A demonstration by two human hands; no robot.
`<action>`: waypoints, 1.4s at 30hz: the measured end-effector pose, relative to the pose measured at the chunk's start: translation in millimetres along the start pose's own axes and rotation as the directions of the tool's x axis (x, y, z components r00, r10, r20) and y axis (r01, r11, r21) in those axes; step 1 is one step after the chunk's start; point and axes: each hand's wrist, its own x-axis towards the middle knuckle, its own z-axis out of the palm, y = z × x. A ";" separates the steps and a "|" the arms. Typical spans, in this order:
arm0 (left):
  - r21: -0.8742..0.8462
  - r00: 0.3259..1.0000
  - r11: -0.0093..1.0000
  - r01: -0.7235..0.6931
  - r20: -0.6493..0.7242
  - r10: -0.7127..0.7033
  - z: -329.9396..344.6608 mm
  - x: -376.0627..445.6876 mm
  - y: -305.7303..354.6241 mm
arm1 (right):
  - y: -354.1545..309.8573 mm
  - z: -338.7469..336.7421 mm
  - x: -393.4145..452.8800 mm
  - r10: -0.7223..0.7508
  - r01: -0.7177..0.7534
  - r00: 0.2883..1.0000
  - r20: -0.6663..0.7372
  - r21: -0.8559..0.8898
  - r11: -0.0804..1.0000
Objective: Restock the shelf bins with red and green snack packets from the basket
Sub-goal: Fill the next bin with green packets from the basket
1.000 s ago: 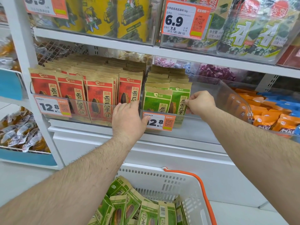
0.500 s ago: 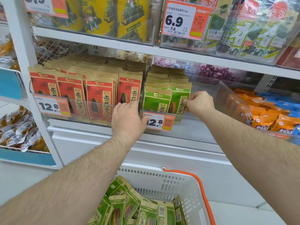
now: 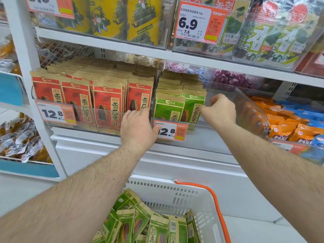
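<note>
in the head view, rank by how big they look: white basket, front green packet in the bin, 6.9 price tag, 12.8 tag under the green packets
1. white basket, though it is nearest the camera, which inflates it
2. 6.9 tag
3. front green packet and 12.8 tag: too close to rank, since the bin front hides the packet's lower part

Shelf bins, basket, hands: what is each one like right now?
Red packet bin: packed full, packets upright.
Green packet bin: part full, right side bare.
Green packets: upright in two rows at the bin's left.
Basket: below the shelf, green packets still inside.
Left hand: fingers straight, resting on the bins' front edge.
Right hand: grip pinching the front right green packet's edge.
</note>
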 end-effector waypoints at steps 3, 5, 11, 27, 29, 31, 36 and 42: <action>-0.039 0.996 0.998 -0.045 0.081 0.048 -11.5 -0.5 -2.0 | 0.0 6.3 -30.0 -0.432 0.442 0.825 -0.365 -0.060 0.895; -0.054 0.987 0.994 -0.098 0.121 0.104 -24.6 -9.1 -7.7 | -1.3 20.0 -56.7 -0.577 0.623 0.687 -0.441 -0.050 0.780; 0.052 0.922 0.981 -0.185 0.356 0.155 -64.6 -59.6 -46.2 | 12.1 103.9 -160.0 -0.618 0.603 0.786 -0.021 0.246 0.758; 0.103 0.584 0.994 -0.027 0.809 -0.068 -77.4 -78.5 -105.2 | 23.6 254.3 -306.8 0.311 -0.134 0.480 0.820 -0.282 0.950; 0.100 0.589 0.995 -0.023 0.806 -0.067 -76.3 -77.5 -107.1 | 24.1 255.3 -306.1 0.314 -0.109 0.493 0.811 -0.300 0.948; 0.088 0.594 0.996 -0.018 0.802 -0.060 -74.4 -76.5 -107.2 | 23.3 253.6 -302.2 0.296 -0.103 0.544 0.786 -0.287 0.952; 0.048 0.600 0.999 -0.019 0.799 -0.027 -70.2 -74.1 -107.5 | 0.3 223.4 -271.7 0.061 0.061 0.660 0.749 -0.134 0.989; 0.033 0.523 0.999 -0.032 0.852 -0.011 -56.6 -78.7 -111.2 | -30.1 142.4 -200.1 -0.218 0.364 0.633 0.743 -0.036 0.931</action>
